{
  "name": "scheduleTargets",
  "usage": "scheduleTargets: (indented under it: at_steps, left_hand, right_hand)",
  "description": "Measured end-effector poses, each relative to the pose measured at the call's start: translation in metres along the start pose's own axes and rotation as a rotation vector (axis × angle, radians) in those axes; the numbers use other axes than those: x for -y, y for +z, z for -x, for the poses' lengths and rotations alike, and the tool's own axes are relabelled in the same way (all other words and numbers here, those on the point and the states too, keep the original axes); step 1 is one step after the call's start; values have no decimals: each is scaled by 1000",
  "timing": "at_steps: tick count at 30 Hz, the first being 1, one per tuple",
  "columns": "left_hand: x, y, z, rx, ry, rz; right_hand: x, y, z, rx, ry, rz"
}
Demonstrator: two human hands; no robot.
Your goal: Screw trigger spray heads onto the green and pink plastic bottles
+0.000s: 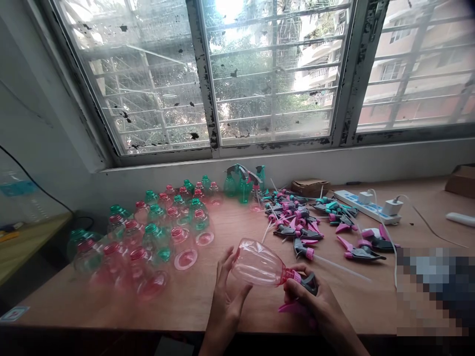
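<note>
A clear pink spray bottle [258,262] lies on its side in the air above the table's front part, its neck toward the right. My left hand [228,291] is closed around its base end. With my right hand [309,294] I grip a pink and dark grey trigger sprayer head [308,283] at the bottle's neck. The pink collar [295,277] meets the neck; how far it is screwed on I cannot tell. Below my right fingers the pink trigger [291,307] sticks out.
Several open pink and green bottles [180,237] stand on the left of the wooden table [237,316]. Assembled green sprayers [244,190] stand by the wall. A pile of sprayer heads [297,215] lies right of centre, beside a white power strip [367,206] with cables. A cardboard box [460,180] sits far right.
</note>
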State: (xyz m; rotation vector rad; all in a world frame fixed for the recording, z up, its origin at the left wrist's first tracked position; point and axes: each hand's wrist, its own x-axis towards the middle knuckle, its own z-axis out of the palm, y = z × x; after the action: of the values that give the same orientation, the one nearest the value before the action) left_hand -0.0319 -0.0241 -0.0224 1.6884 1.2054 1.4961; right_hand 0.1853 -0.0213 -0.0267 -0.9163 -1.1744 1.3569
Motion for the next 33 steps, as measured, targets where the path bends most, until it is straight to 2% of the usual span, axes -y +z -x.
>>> scheduleTargets:
  at_steps: [3, 7, 13, 16, 20, 26, 30, 33]
  left_hand:
    - [-3, 1, 1, -2, -41, 24]
    - [-4, 2, 0, -67, -86, 44]
    - [0, 0, 1, -10, 36, 4]
    - [-1, 2, 1, -12, -7, 20]
    - [-2, 3, 1, -104, -73, 71]
    - [-1, 0, 0, -71, 59, 0]
    - [0, 2, 1, -61, -19, 3]
    - [1, 4, 0, -120, -75, 52]
  right_hand:
    - [-2, 1, 0, 4, -13, 24]
    - [-4, 2, -1, -2, -22, 59]
    - [-4, 1, -2, -18, -8, -8]
    - [-4, 2, -1, -14, -19, 12]
    - [-5, 4, 0, -24, -22, 55]
    - [-5, 0, -2, -1, -18, 39]
    - [-5, 3, -1, -23, -31, 27]
    - [-6, 5, -1, -40, -47, 45]
